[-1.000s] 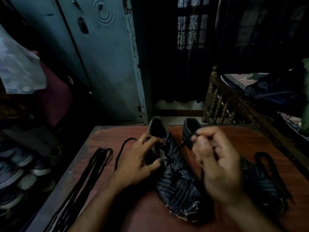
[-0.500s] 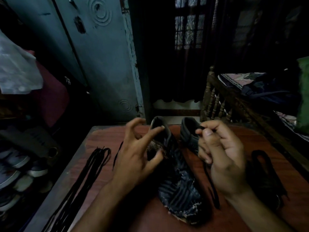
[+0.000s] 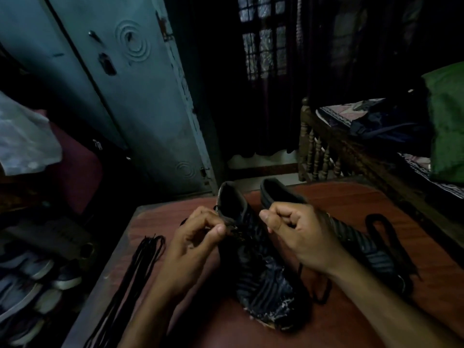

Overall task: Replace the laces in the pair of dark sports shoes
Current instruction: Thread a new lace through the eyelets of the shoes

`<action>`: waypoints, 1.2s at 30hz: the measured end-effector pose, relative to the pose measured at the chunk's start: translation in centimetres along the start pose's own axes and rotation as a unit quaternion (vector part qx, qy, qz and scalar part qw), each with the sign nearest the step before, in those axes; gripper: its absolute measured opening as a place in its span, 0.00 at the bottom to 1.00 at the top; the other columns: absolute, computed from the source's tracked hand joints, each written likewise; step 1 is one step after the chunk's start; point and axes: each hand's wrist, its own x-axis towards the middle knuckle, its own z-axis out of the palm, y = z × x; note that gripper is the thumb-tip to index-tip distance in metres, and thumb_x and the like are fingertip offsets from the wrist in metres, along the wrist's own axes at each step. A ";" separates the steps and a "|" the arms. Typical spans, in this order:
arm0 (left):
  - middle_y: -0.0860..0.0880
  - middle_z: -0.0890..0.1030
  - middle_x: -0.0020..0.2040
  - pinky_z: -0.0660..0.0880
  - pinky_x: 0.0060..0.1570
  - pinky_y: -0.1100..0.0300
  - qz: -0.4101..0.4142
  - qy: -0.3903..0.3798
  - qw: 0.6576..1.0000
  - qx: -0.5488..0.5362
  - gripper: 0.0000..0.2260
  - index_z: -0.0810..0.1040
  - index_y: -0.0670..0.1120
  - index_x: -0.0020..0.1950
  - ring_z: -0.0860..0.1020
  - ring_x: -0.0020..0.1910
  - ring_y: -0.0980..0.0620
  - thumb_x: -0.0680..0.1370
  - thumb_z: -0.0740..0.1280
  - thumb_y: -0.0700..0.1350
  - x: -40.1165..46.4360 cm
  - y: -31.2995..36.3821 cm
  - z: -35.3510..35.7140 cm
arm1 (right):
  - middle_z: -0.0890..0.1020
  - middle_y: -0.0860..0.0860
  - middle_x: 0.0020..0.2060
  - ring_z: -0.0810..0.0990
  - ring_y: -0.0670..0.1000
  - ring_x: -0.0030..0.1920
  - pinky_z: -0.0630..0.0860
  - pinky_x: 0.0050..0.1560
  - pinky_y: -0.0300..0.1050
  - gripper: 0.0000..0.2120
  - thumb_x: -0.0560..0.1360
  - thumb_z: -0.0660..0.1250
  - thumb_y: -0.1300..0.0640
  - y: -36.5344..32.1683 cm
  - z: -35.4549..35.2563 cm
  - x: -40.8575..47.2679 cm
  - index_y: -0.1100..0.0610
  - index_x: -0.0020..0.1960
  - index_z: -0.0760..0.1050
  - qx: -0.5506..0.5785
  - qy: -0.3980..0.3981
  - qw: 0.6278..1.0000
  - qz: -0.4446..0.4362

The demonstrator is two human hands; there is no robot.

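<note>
Both hands (image 3: 193, 237) (image 3: 301, 232) curled over left shoe (image 3: 258, 262)

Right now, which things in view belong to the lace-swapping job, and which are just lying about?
Job:
- dark striped left shoe, left hand at its eyelets
- dark right shoe
- black lace under the curled right hand
- thin black lace bundle, table's left
- flat black lace, table's right

Lying about:
- grey-blue metal cupboard
- wooden bed rail
- green pillow
- floor sneakers

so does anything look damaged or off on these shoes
Yes: the toe of the left shoe looks scuffed, with whitish cracked patches near its front edge by the table. Nothing is spilled; the loose laces lie in a tidy bundle to the left.
</note>
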 end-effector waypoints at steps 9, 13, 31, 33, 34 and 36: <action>0.46 0.80 0.47 0.69 0.53 0.50 -0.015 0.101 0.973 -0.209 0.12 0.80 0.48 0.37 0.77 0.51 0.49 0.73 0.73 0.55 0.5 -0.2 -2.8 | 0.64 0.45 0.26 0.65 0.42 0.27 0.62 0.30 0.50 0.23 0.78 0.60 0.36 1.8 -0.4 0.5 0.50 0.33 0.64 -0.027 0.107 0.993 0.047; 0.52 0.83 0.62 0.75 0.63 0.54 0.016 0.047 0.998 0.048 0.17 0.81 0.49 0.63 0.79 0.64 0.52 0.79 0.64 0.55 0.1 0.6 -0.5 | 0.68 0.47 0.26 0.69 0.43 0.27 0.65 0.30 0.45 0.20 0.80 0.60 0.38 0.5 2.0 -0.7 0.49 0.35 0.67 -0.086 0.035 0.996 -0.014; 0.43 0.76 0.36 0.72 0.42 0.56 -0.037 0.052 0.994 -0.088 0.06 0.75 0.45 0.39 0.74 0.39 0.48 0.72 0.68 0.46 0.6 -1.0 -2.5 | 0.73 0.43 0.27 0.75 0.41 0.28 0.63 0.29 0.34 0.24 0.81 0.56 0.39 1.7 0.8 -0.3 0.54 0.34 0.70 -0.124 0.071 0.990 -0.004; 0.42 0.75 0.38 0.70 0.43 0.51 -0.027 0.008 0.996 -0.089 0.06 0.75 0.44 0.40 0.73 0.40 0.45 0.73 0.68 0.46 0.5 -1.3 -3.1 | 0.70 0.43 0.26 0.71 0.42 0.26 0.60 0.28 0.33 0.23 0.81 0.56 0.41 1.7 0.6 -0.2 0.54 0.34 0.68 -0.129 0.081 0.988 -0.008; 0.42 0.76 0.40 0.70 0.44 0.50 -0.028 -0.022 0.996 -0.076 0.07 0.77 0.44 0.43 0.74 0.41 0.43 0.74 0.67 0.47 0.5 -1.1 -3.1 | 0.69 0.44 0.26 0.70 0.42 0.25 0.60 0.28 0.34 0.23 0.82 0.56 0.41 1.6 0.6 -0.2 0.54 0.33 0.67 -0.128 0.079 0.989 -0.012; 0.45 0.80 0.47 0.73 0.46 0.50 -0.031 -0.052 0.997 -0.041 0.10 0.81 0.47 0.52 0.79 0.47 0.43 0.76 0.66 0.50 0.2 -0.3 -2.3 | 0.69 0.47 0.26 0.71 0.45 0.26 0.62 0.29 0.38 0.25 0.82 0.55 0.39 1.5 1.0 -0.3 0.53 0.33 0.66 -0.124 0.067 0.990 -0.020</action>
